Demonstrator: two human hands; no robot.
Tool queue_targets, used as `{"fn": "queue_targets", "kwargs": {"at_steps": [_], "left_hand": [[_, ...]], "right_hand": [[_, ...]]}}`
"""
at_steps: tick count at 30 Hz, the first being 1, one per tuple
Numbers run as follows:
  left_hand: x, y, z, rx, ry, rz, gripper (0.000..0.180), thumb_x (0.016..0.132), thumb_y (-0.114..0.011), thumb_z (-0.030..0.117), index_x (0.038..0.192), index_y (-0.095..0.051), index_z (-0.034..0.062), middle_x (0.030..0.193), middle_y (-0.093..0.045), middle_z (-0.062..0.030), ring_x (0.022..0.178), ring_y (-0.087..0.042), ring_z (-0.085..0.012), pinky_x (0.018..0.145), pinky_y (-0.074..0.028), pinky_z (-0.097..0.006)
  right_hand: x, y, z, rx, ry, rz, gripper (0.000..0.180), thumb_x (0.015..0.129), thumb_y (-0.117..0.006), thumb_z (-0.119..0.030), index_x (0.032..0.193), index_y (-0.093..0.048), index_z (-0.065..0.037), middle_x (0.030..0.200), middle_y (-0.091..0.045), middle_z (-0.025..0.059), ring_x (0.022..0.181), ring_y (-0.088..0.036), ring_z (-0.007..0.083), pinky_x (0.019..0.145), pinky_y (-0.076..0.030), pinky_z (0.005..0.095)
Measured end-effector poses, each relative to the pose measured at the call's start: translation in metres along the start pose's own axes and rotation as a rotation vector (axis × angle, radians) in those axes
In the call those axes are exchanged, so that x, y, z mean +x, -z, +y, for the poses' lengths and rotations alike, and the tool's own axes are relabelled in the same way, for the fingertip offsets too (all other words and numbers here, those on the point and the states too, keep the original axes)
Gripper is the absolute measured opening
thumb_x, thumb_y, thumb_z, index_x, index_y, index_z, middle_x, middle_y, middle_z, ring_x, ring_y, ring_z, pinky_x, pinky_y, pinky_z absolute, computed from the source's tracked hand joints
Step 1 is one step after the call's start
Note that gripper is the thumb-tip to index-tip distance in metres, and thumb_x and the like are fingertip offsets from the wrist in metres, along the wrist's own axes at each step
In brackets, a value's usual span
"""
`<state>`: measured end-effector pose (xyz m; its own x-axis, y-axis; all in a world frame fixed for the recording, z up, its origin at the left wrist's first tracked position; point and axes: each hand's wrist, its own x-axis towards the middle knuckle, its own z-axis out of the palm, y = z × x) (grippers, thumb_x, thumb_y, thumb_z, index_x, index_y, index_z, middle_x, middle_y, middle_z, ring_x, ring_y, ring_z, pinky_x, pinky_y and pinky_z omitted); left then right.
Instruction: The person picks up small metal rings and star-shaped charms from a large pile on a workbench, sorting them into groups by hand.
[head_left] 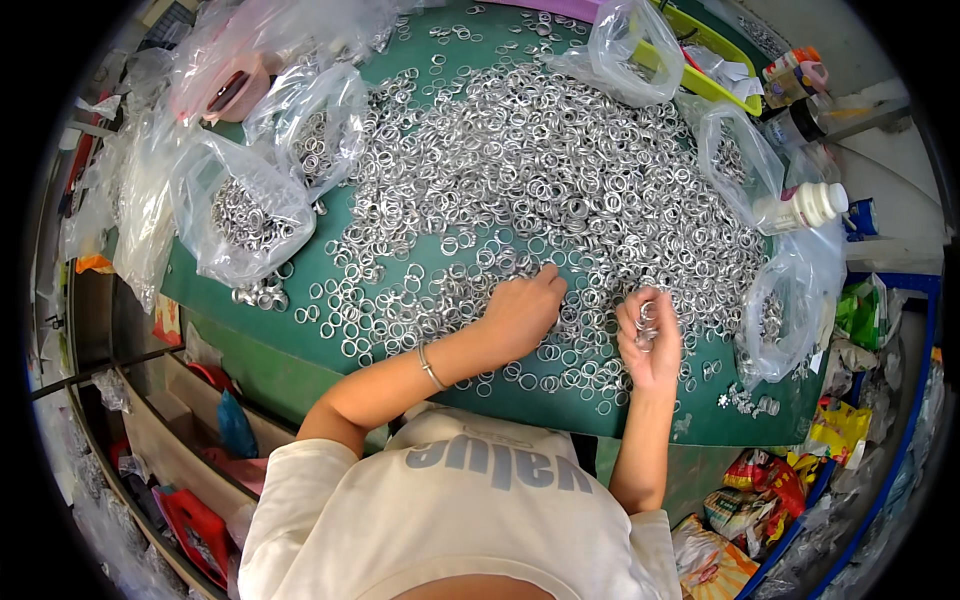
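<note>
A broad heap of silver metal rings (560, 170) covers the green table (400, 250). My left hand (522, 312) reaches over the near edge of the heap, its fingers bent together and pointing down among loose rings. Whatever lies between those fingertips is too small to make out. To its right, my right hand (650, 345) is turned palm up above the rings. Its fingers curl around several metal rings (647, 325) resting in the palm.
Clear plastic bags of rings lie at the left (245, 215) and the right (780, 320). A white bottle (815, 205) lies at the right edge. Behind the heap sits a yellow-green tray (715, 85). A pink container (240, 90) stands far left.
</note>
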<state>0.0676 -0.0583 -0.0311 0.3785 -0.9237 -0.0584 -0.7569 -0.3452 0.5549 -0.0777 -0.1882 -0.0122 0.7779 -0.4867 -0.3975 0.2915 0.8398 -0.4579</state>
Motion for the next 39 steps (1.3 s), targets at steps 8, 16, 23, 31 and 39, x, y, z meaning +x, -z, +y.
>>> {"fn": "queue_targets", "kwargs": {"at_steps": [8,16,23,31,39], "left_hand": [[-0.006,0.019,-0.012,-1.117,0.282,-0.040,0.011,0.087,-0.052,0.006,0.096,-0.057,0.0021,0.074,-0.051,0.0005,0.054,-0.041,-0.0030,0.046,-0.032,-0.018],[-0.008,0.022,-0.014,-1.867,0.673,-0.249,0.020,0.089,-0.048,0.013,0.079,-0.055,-0.0021,0.076,-0.052,-0.0077,0.054,-0.042,-0.0118,0.045,-0.033,-0.022],[0.019,-0.001,0.003,-0.678,-0.050,0.203,0.013,0.083,-0.062,0.015,0.081,-0.060,0.0024,0.080,-0.059,-0.0068,0.059,-0.054,-0.0173,0.052,-0.043,-0.033],[0.043,-0.009,0.018,0.002,-0.182,0.135,0.013,0.073,-0.068,0.017,0.077,-0.061,0.0067,0.077,-0.052,-0.0097,0.066,-0.058,-0.0294,0.054,-0.046,-0.040],[0.042,0.013,0.009,-0.677,0.007,-0.084,0.004,0.074,-0.057,0.006,0.074,-0.056,0.0015,0.071,-0.043,0.0000,0.057,-0.042,-0.0110,0.050,-0.034,-0.024]], "right_hand": [[0.005,-0.014,0.018,-2.081,0.598,0.070,0.017,0.077,-0.064,-0.008,0.093,-0.068,-0.013,0.068,-0.058,0.0086,0.057,-0.057,0.0264,0.050,-0.044,0.0350],[0.008,-0.002,0.016,-2.088,0.728,-0.106,0.009,0.079,-0.061,-0.008,0.088,-0.063,-0.009,0.064,-0.055,0.0071,0.054,-0.057,0.0246,0.048,-0.044,0.0353],[-0.010,0.015,-0.002,-0.427,0.233,-0.114,0.009,0.085,-0.051,-0.006,0.091,-0.055,-0.002,0.080,-0.055,0.0094,0.051,-0.042,0.0097,0.038,-0.026,0.0179],[-0.011,0.026,-0.010,-0.145,0.085,0.102,0.032,0.095,-0.045,-0.029,0.082,-0.055,-0.002,0.055,-0.036,-0.0002,0.043,-0.037,0.0087,0.032,-0.023,0.0195],[0.005,0.003,-0.007,-1.583,0.608,0.359,0.015,0.081,-0.065,-0.015,0.090,-0.065,-0.003,0.058,-0.057,0.0055,0.044,-0.050,0.0196,0.045,-0.041,0.0295]]}}
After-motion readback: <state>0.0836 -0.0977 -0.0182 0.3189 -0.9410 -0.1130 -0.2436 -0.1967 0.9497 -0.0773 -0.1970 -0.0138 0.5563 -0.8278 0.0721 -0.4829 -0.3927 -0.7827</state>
